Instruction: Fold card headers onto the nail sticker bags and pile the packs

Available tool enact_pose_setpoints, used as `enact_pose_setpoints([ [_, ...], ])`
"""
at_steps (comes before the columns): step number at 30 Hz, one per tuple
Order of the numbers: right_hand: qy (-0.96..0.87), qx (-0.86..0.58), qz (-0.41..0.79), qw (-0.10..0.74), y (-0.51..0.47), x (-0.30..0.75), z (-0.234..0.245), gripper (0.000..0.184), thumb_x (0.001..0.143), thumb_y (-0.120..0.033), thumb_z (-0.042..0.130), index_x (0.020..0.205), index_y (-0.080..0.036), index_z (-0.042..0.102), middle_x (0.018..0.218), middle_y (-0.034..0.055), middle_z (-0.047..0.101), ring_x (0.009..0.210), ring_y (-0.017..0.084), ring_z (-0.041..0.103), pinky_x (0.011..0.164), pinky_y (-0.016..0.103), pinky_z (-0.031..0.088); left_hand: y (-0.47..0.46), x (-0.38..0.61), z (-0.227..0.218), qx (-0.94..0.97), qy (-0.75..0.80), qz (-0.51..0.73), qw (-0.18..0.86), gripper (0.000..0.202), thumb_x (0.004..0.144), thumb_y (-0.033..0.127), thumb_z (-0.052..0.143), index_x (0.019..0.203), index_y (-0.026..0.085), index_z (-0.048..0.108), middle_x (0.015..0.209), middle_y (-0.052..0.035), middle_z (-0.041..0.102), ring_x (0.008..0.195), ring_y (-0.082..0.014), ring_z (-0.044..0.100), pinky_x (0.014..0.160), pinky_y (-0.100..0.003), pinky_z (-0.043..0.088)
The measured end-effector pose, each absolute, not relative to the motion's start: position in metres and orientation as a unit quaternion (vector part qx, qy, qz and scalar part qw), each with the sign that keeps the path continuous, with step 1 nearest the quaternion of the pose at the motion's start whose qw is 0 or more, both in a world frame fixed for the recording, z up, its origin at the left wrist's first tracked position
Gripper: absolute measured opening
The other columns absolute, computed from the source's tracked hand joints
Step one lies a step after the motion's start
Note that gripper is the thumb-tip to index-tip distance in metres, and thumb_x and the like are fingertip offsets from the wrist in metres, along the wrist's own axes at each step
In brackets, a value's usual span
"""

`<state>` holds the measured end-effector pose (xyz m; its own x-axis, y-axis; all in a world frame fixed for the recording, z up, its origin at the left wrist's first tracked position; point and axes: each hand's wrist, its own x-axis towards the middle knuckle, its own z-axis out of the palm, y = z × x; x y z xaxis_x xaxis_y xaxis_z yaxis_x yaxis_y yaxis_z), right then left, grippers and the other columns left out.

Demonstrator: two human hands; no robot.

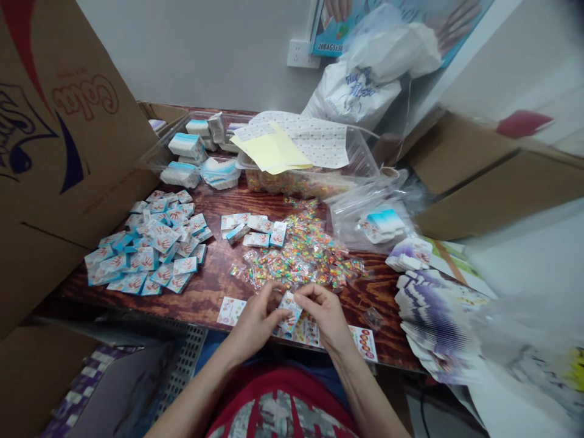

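Head view, left hand (258,319) and right hand (322,311) close together, fingers (279,293) pinching a small glossy printed card (290,310) just above the grainy wooden counter (383,340), crinkly clear packets (296,261) just beyond

A wood-grain table (214,292) carries the items below. A cardboard box flap (68,128) with blue and red print stands at the left edge. Flat blue-and-white printed cards (150,243) lie spread in a loose layer on the left of the table. Beyond them, a clear plastic tray (157,152) holds stacked white-and-blue packs (186,146). To its right, a sticker sheet (314,143) and yellow backing paper (274,149) rest on a clear tub of multicoloured packets (292,182). A loose heap of similar packets (296,255) lies centrally. Purple-printed cards (433,310) fan out at the right, below a clear plastic bag (365,213). A white sack (360,97) stands against the wall below a poster (328,30), beside a wall socket (303,53).
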<state>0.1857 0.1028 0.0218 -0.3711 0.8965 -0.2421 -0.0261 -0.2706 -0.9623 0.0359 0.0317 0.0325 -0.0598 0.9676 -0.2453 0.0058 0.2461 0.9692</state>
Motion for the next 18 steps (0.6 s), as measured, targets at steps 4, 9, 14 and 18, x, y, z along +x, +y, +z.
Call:
enact_pose_setpoints([
  [4,-0.567,-0.404,0.625,0.354,0.099,0.186,0.028,0.024,0.079,-0.037,0.07,0.066,-0.018,0.065,0.071,0.0022,0.063,0.069,0.017,0.056,0.066,0.028,0.043,0.031,0.034,0.032,0.425,0.572,0.453,0.536,0.036,0.084,0.023,0.06,0.118,0.024,0.048,0.082,0.0019,0.059,0.071,-0.0146,0.058,0.062,-0.024,0.044],
  [9,-0.655,-0.378,0.546,0.36,0.089,0.185,0.035,0.023,0.091,-0.034,0.058,0.074,-0.02,0.066,0.083,0.0051,0.065,0.083,0.021,0.06,0.076,0.031,0.044,0.028,0.032,0.032,0.473,0.587,0.433,0.495,0.031,0.087,0.022,0.056,0.117,0.023,0.056,0.081,0.0015,0.057,0.071,-0.0143,0.053,0.064,-0.024,0.042],
  [14,-0.663,-0.391,0.54,0.341,0.088,0.188,0.022,0.023,0.089,-0.04,0.06,0.078,-0.021,0.067,0.079,0.0045,0.065,0.079,0.022,0.06,0.073,0.031,0.046,0.029,0.031,0.03,0.517,0.59,0.405,0.47,0.021,0.086,0.023,0.055,0.106,0.02,0.063,0.075,0.0015,0.057,0.07,-0.0149,0.053,0.064,-0.024,0.041],
  [18,-0.57,-0.448,0.598,0.342,0.096,0.195,0.007,0.034,0.082,-0.051,0.066,0.098,-0.021,0.067,0.092,0.0085,0.071,0.078,0.024,0.065,0.07,0.034,0.051,0.044,-0.022,0.044,0.492,0.642,0.46,0.366,0.023,0.09,0.03,0.051,0.107,0.02,0.062,0.084,-0.0015,0.063,0.074,-0.0162,0.058,0.067,-0.025,0.045],
])
